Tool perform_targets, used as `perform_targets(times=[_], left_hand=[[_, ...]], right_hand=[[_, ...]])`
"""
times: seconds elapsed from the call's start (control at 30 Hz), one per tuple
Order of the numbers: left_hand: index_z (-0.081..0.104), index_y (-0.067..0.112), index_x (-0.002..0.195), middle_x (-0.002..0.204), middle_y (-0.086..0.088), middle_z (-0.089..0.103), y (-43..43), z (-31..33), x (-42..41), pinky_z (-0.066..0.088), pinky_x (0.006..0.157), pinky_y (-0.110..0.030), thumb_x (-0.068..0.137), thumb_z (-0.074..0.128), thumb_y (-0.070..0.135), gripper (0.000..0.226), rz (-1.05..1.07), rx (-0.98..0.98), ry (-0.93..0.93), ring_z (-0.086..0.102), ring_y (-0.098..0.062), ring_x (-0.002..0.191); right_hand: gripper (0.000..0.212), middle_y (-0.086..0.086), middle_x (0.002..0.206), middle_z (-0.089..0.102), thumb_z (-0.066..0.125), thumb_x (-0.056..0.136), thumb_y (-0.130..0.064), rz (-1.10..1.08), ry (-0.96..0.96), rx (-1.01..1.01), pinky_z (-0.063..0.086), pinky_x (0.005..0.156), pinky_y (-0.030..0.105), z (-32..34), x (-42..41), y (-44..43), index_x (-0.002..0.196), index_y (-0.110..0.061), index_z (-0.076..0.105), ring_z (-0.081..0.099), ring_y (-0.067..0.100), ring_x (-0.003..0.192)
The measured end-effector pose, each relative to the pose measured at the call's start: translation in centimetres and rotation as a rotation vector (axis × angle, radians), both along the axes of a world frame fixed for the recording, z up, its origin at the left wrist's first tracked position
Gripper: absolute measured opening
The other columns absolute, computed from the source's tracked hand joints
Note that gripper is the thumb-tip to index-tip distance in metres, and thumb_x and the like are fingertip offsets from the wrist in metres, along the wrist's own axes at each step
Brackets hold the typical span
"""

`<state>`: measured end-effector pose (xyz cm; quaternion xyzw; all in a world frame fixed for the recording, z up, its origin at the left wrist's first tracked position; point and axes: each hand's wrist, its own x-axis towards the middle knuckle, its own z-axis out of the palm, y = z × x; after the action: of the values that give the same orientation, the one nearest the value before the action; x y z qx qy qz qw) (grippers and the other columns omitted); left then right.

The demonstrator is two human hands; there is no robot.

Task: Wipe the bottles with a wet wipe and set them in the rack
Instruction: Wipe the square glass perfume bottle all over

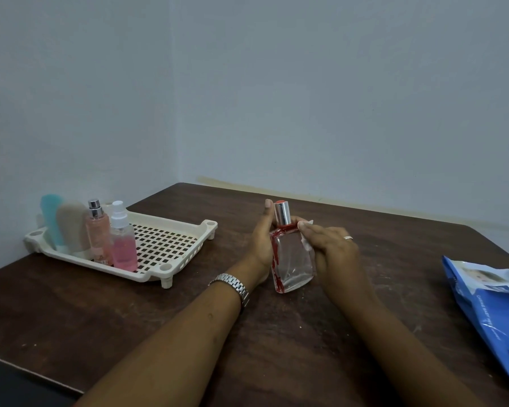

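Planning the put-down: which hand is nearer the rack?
Left. The left hand grips the glass bottle on the side toward the rack; the right hand, pressing the wipe, is beyond the bottle.

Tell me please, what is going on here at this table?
A person is wiping a glass bottle with red trim. The left hand holds it by one side, and the right hand presses a white wet wipe against the other side. Four other bottles already stand in the cream rack on the left. A blue pack of wipes lies at the right of the table.
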<state>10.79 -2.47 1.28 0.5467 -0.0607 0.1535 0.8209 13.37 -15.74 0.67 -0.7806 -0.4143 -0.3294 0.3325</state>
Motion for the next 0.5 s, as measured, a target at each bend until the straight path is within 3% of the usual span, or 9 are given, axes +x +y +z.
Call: perform_targets(times=[0.1,0.23,0.33,0.43,0.5], left_hand=[[0.064,-0.002,0.084,0.076,-0.013,0.069,-0.09,-0.05,0.07,0.055,0.07,-0.029,0.087,0.025,0.06,0.074,-0.015,-0.002,-0.005,0.066,-0.021,0.072],[0.066,-0.001,0.086,0.081,-0.017,0.066,0.51,-0.73,0.49,0.051,0.081,-0.039,0.08,0.032,0.067,0.077,-0.006,-0.031,0.015,0.064,-0.026,0.078],[0.067,0.0,0.086,0.078,-0.015,0.067,0.59,-0.88,0.65,0.052,0.079,-0.037,0.08,0.032,0.067,0.076,0.0,-0.035,0.02,0.064,-0.025,0.076],[0.066,0.0,0.086,0.077,-0.014,0.067,0.5,-0.7,0.66,0.052,0.077,-0.036,0.079,0.033,0.066,0.074,0.016,-0.033,0.022,0.065,-0.024,0.075],[0.067,0.001,0.085,0.078,-0.014,0.067,0.46,-0.6,0.62,0.051,0.079,-0.038,0.078,0.034,0.067,0.074,0.021,-0.035,0.023,0.064,-0.025,0.076]], right_hand=[[0.033,0.006,0.106,0.069,0.058,0.084,0.007,-0.002,0.081,0.045,0.031,0.077,0.007,0.0,-0.15,-0.09,0.112,-0.009,0.067,0.051,0.012,0.092],[0.029,0.006,0.107,0.069,0.055,0.088,0.003,-0.021,0.155,0.026,0.034,0.076,0.01,-0.4,-0.18,-0.26,0.11,-0.01,0.068,0.055,0.016,0.098],[0.028,0.006,0.11,0.068,0.053,0.089,0.002,-0.043,0.171,0.035,0.034,0.079,0.016,-0.21,-0.01,-0.11,0.111,-0.009,0.067,0.055,0.018,0.102],[0.029,0.004,0.112,0.067,0.052,0.09,0.001,-0.031,0.183,0.041,0.033,0.076,0.012,-0.07,-0.03,0.17,0.114,-0.009,0.065,0.05,0.015,0.099],[0.03,0.002,0.108,0.066,0.051,0.091,-0.001,-0.011,0.207,0.049,0.04,0.077,0.017,-0.03,0.03,0.2,0.116,-0.011,0.064,0.052,0.015,0.098]])
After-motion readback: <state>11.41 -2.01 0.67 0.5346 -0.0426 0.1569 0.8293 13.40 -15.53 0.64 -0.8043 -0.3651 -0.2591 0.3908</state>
